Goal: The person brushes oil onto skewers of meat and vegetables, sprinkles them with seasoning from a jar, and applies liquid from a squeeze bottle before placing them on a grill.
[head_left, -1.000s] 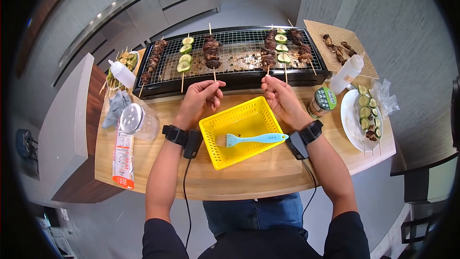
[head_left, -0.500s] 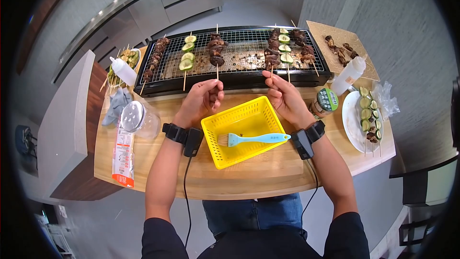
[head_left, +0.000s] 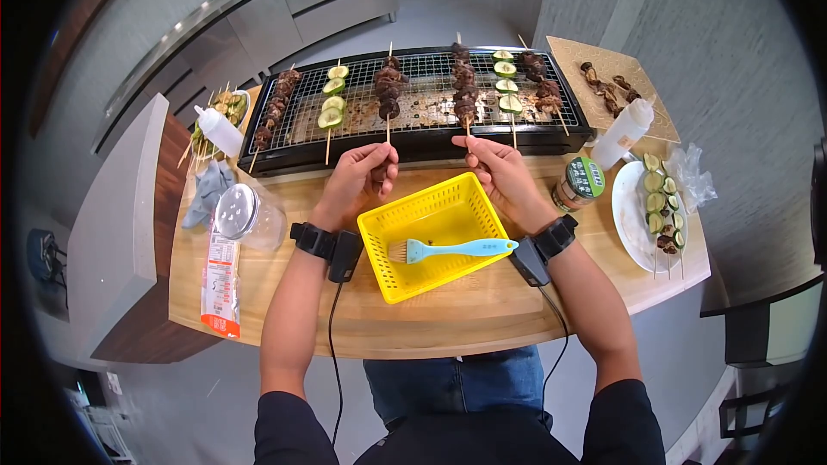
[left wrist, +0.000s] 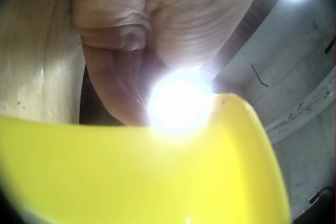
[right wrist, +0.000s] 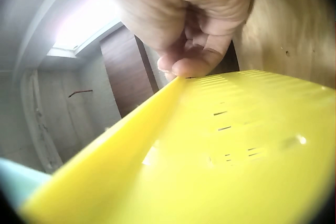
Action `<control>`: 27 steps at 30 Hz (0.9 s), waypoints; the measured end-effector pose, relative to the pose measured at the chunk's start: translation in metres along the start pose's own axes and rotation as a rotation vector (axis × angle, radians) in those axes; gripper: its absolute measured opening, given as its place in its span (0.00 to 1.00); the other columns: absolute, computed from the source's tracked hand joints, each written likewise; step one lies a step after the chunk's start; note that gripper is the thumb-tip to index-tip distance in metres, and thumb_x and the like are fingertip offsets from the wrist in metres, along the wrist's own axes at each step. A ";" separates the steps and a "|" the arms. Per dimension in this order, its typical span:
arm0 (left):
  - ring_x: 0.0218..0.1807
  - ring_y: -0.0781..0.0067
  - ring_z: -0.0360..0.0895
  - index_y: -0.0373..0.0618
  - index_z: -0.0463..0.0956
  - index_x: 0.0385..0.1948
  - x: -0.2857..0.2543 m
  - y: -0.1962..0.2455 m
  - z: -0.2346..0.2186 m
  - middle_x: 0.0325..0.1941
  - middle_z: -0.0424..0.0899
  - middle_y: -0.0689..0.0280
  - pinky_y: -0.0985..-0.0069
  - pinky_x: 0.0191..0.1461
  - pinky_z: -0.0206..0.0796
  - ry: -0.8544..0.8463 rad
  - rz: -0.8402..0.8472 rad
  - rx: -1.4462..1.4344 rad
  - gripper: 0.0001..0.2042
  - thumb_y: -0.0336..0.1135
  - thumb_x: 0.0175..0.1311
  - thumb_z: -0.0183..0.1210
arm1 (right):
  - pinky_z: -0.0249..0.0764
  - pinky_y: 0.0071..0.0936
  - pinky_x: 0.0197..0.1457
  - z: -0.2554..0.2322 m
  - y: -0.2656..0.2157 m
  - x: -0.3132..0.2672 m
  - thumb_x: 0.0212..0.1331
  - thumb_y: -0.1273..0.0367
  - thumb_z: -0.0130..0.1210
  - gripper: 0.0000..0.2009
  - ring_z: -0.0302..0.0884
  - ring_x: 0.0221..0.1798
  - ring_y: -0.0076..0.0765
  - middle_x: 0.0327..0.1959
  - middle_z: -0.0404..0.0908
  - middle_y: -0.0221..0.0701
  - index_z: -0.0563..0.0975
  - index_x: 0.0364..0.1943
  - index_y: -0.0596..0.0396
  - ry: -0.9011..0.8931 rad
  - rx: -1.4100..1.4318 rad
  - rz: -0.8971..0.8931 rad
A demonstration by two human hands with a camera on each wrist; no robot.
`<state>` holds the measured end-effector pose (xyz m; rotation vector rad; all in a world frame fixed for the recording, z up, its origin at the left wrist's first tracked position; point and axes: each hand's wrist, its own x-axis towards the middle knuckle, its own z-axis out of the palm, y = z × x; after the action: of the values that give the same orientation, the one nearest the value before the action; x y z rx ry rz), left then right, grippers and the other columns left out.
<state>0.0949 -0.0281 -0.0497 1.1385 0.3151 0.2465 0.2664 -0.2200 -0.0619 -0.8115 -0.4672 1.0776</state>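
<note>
My left hand (head_left: 357, 174) pinches the bare stick end of a dark meat skewer (head_left: 390, 86) left of the grill's middle. With thumb and forefinger, my right hand (head_left: 502, 174) pinches the stick of another meat skewer (head_left: 464, 82) further right. Both skewers lie along the wire mesh of the black grill (head_left: 426, 148), sticks overhanging its front edge. Below the hands stands a yellow basket (head_left: 389, 293) with a light-blue basting brush (head_left: 465, 248) across it. In both wrist views the basket fills the foreground and hides the skewers.
Zucchini skewers (head_left: 332, 112) and more meat skewers (head_left: 278, 99) lie on the grill. At left are a squeeze bottle (head_left: 220, 133), a lidded jar (head_left: 258, 217) and a packet (head_left: 222, 284). At right stand a green-lidded jar (head_left: 579, 182), a white bottle (head_left: 624, 133) and a skewer plate (head_left: 633, 232).
My right hand has moved a little left with its meat skewer, which now lies apart from the zucchini skewer beside it. My left hand stays near its place, still pinching its stick.
</note>
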 end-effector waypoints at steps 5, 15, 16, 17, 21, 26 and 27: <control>0.20 0.82 0.74 0.42 0.75 0.32 0.001 -0.001 -0.004 0.24 0.77 0.69 0.86 0.23 0.66 -0.047 0.000 -0.007 0.12 0.39 0.72 0.49 | 0.64 0.07 0.25 0.004 0.000 0.000 0.66 0.67 0.53 0.15 0.65 0.21 0.10 0.26 0.77 0.21 0.76 0.51 0.63 0.046 0.003 0.012; 0.21 0.80 0.74 0.41 0.75 0.33 0.000 0.000 -0.001 0.24 0.77 0.69 0.85 0.23 0.67 -0.035 0.002 0.013 0.12 0.40 0.72 0.49 | 0.67 0.08 0.26 -0.004 0.004 0.004 0.66 0.69 0.54 0.10 0.68 0.23 0.11 0.28 0.79 0.25 0.78 0.43 0.61 0.010 0.028 -0.016; 0.21 0.80 0.74 0.41 0.75 0.33 0.000 0.000 -0.001 0.24 0.77 0.69 0.85 0.24 0.67 -0.034 -0.001 0.012 0.12 0.40 0.72 0.49 | 0.67 0.08 0.26 -0.004 0.004 0.004 0.66 0.69 0.54 0.09 0.68 0.23 0.11 0.29 0.80 0.26 0.78 0.43 0.61 0.003 0.024 -0.030; 0.21 0.80 0.74 0.41 0.74 0.33 0.000 0.001 0.000 0.24 0.77 0.69 0.85 0.24 0.67 -0.033 -0.003 0.011 0.12 0.40 0.72 0.49 | 0.67 0.08 0.26 -0.003 0.004 0.004 0.66 0.69 0.54 0.09 0.68 0.23 0.11 0.29 0.80 0.26 0.78 0.43 0.61 0.003 0.024 -0.030; 0.21 0.80 0.74 0.41 0.74 0.33 -0.001 0.001 0.000 0.24 0.77 0.69 0.85 0.25 0.66 -0.040 -0.002 0.017 0.12 0.40 0.72 0.49 | 0.66 0.08 0.27 0.005 0.003 0.000 0.67 0.67 0.52 0.09 0.65 0.23 0.10 0.36 0.82 0.30 0.78 0.44 0.58 0.016 -0.025 -0.074; 0.22 0.80 0.74 0.41 0.74 0.33 -0.002 0.002 0.001 0.24 0.77 0.68 0.84 0.26 0.66 -0.040 -0.008 0.017 0.13 0.41 0.72 0.49 | 0.60 0.09 0.26 0.015 -0.003 -0.006 0.68 0.65 0.50 0.13 0.60 0.24 0.08 0.39 0.82 0.27 0.78 0.48 0.57 -0.050 -0.160 -0.065; 0.22 0.80 0.74 0.41 0.74 0.33 -0.001 0.002 0.001 0.24 0.77 0.68 0.84 0.26 0.66 -0.041 -0.009 0.018 0.13 0.41 0.72 0.49 | 0.59 0.09 0.26 0.014 -0.003 -0.006 0.68 0.64 0.50 0.13 0.59 0.24 0.08 0.39 0.82 0.25 0.79 0.49 0.57 -0.063 -0.242 -0.038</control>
<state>0.0940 -0.0285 -0.0473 1.1587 0.2864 0.2127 0.2560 -0.2214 -0.0507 -0.9796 -0.6730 1.0255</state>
